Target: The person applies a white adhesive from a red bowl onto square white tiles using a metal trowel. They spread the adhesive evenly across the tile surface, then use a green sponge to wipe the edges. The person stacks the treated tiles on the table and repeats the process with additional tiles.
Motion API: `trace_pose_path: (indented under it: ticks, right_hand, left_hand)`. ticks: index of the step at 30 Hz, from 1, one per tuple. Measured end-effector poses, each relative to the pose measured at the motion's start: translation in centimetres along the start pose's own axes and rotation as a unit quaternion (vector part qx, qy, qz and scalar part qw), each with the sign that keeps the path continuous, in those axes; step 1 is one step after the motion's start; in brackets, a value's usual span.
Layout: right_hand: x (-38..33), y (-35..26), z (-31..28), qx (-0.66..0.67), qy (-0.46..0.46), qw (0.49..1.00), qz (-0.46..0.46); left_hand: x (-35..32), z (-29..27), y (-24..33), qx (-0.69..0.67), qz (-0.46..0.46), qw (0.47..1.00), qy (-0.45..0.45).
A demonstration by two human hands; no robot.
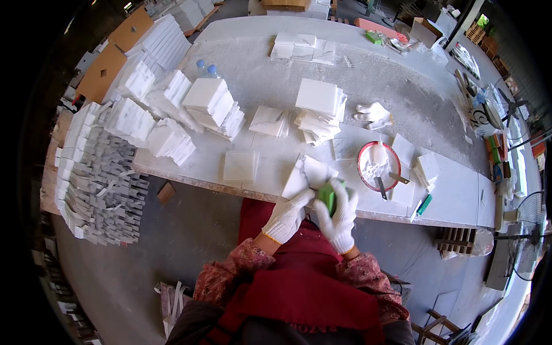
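A white, grey-veined marble tile (309, 173) is tilted up at the table's near edge, in front of my body. My left hand (286, 218), in a white knitted glove, grips its lower edge. My right hand (339, 221), gloved alike, is wrapped round a green block (328, 197) and presses it against the tile's right edge. To the right of the tile stands a red-rimmed bowl (360, 167) of white paste with two putty knives in it. A flat pair of tiles (238, 166) lies left of my hands.
Stacked tiles (319, 96) stand beyond my hands, with more stacks (207, 100) at the left beside two blue-capped bottles. A spare white glove (375, 115) lies on the table (414, 98). A green-handled tool (424, 205) is near the front edge; fans (528, 236) stand at far right.
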State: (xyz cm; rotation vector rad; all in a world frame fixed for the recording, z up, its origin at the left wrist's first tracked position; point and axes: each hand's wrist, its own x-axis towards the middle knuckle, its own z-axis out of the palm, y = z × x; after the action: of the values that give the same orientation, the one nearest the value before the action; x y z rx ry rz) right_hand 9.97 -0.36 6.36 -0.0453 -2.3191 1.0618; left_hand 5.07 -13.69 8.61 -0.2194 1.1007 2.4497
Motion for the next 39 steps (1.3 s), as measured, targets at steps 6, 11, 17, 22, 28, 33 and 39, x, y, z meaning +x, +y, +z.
trace_pose_path:
  ticks: [6, 11, 17, 22, 28, 33, 39]
  right_hand:
    - [-2.5, -1.7, -0.2, 0.063, -0.100, 0.993, -0.001]
    - [-1.4, -1.2, -1.1, 0.222, 0.022, 0.955, 0.193]
    - [2.9, -1.0, -1.4, 0.230, 0.044, 0.959, 0.160]
    - [1.1, -2.8, 0.4, 0.121, 0.059, 0.986, 0.094]
    - [2.3, -0.5, -0.1, 0.217, 0.077, 0.958, 0.171]
    - [-1.1, -1.8, 0.8, 0.055, -0.001, 0.998, 0.001]
    - [0.6, -0.4, 0.7, 0.163, 0.036, 0.978, 0.126]
  left_hand:
    - [1.1, -1.6, 0.7, -0.025, -0.036, 0.997, 0.063]
    - [1.0, -3.0, 2.4, -0.019, -0.071, 0.994, 0.086]
    - [-0.9, -0.2, 1.6, -0.014, -0.077, 0.993, 0.090]
    - [-0.9, 0.1, 0.2, -0.023, -0.009, 0.998, 0.050]
    - [-2.1, -1.1, 0.1, -0.037, -0.095, 0.994, -0.048]
    - [0.4, 0.7, 1.1, -0.022, -0.054, 0.995, 0.083]
    - [-0.5, -1.0, -0.3, -0.039, -0.028, 0.997, 0.052]
